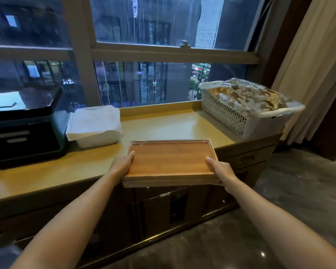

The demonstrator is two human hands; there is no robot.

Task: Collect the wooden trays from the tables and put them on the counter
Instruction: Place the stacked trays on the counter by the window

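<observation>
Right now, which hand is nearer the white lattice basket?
Right. The right hand grips the tray stack's side facing the basket; the left hand grips the far side.

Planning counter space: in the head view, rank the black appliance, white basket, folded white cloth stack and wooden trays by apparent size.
1. black appliance, partly cut off at the frame edge
2. white basket and wooden trays: look alike, and the trays are nearer, so unranked
3. folded white cloth stack

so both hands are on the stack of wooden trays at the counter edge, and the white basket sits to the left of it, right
Not quite. The head view shows the white basket to the right of the stack of wooden trays. Both the left hand and right hand do hold the stack at the counter edge.
</observation>
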